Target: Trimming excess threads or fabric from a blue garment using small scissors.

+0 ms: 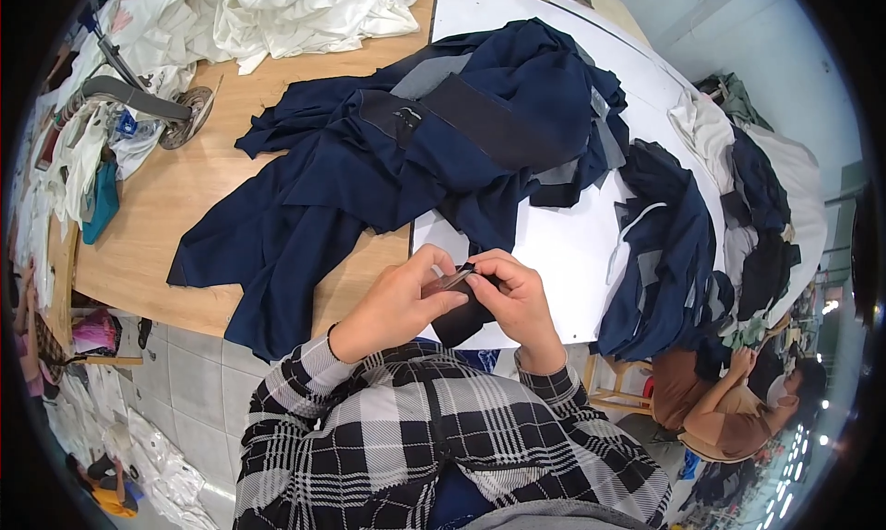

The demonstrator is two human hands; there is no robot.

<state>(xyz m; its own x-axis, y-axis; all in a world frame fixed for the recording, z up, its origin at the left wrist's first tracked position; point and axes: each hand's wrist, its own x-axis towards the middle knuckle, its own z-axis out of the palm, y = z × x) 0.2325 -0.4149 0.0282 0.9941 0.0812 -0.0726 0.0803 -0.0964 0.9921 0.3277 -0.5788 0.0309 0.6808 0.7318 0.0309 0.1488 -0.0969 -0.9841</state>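
Just in front of my body, at the table's near edge, both hands meet over a piece of black cloth (459, 323). Closed around a small metal tool that looks like thread snips (449, 282), my left hand (392, 299) points its tip at the cloth's edge. My right hand (517, 299) pinches that edge between thumb and fingers. The cloth hangs down below the fingers. Beyond the hands lies a large heap of navy garments (369, 161) with dark and grey panels.
White cloth (305, 18) is piled at the far left, near a lamp-like stand (138, 96). More navy garments (660, 253) hang over the white tabletop (563, 253) on the right. A seated person (738, 405) works at the lower right. Tiled floor (189, 382) shows at left.
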